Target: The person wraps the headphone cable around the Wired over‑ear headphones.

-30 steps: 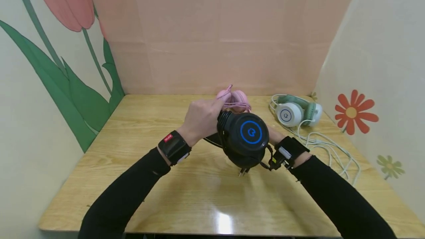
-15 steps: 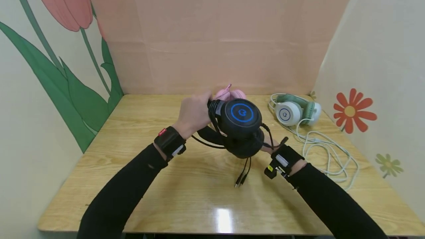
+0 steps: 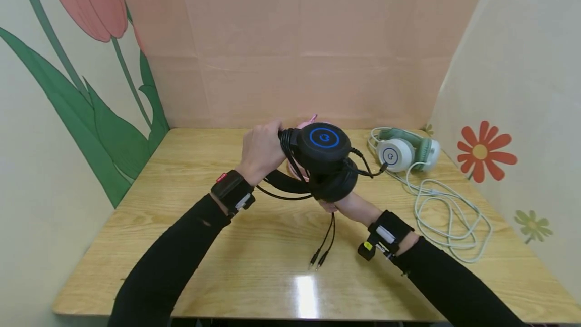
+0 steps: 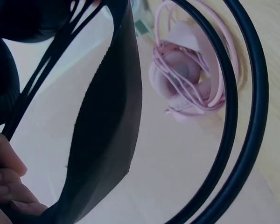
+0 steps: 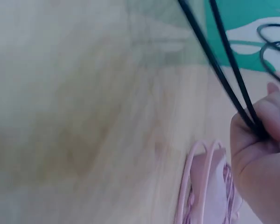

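Note:
Black headphones (image 3: 323, 158) with a blue ring on the ear cup are held above the table. My left hand (image 3: 260, 151) grips them on the left side, where black cable is wound; the left wrist view shows its curled fingers (image 4: 9, 179) beside the headband (image 4: 107, 112). Under the ear cups, my right hand (image 3: 351, 208) is partly hidden in the head view. In the right wrist view it pinches two thin black cable strands (image 5: 228, 70). Their two plugs (image 3: 317, 257) dangle below, over the table.
Pink headphones (image 4: 177, 74) with a bundled cable lie behind the black pair, mostly covered in the head view. White and green headphones (image 3: 399, 153) lie at the back right, their pale cable (image 3: 447, 216) loosely coiled on the wooden table (image 3: 218, 276).
The black headphones have moved up and left, away from me. My right hand has come lower, and the two cable ends now hang further down with their plugs spread.

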Demonstrator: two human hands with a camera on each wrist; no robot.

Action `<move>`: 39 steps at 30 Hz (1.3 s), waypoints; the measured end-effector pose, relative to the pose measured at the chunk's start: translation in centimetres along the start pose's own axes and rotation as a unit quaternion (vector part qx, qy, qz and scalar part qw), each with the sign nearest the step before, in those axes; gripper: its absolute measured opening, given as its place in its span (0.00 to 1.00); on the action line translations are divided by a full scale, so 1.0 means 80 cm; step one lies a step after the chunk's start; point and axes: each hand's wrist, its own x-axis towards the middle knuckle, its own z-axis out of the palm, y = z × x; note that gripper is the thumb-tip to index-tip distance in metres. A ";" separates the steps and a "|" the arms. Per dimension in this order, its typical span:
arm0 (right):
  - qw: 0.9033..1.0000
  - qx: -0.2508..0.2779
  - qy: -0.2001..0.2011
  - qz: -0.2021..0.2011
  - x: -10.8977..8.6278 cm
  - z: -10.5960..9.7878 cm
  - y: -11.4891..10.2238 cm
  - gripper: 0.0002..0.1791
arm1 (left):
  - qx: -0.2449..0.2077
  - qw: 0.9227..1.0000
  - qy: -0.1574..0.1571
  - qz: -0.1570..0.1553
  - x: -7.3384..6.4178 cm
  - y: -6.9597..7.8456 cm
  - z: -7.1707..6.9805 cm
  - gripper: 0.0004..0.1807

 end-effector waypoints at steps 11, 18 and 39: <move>0.984 -0.033 0.095 0.150 -0.019 0.010 0.034 0.18 | 0.033 0.999 -0.005 -0.028 0.003 -0.004 -0.001 0.21; 0.965 -0.130 0.131 0.186 -0.035 0.039 0.024 0.14 | 0.051 0.998 -0.007 -0.034 0.003 -0.008 0.003 0.23; 0.797 -0.592 0.096 0.068 -0.067 0.102 -0.042 0.07 | 0.111 0.994 -0.014 -0.022 0.000 -0.011 0.009 0.27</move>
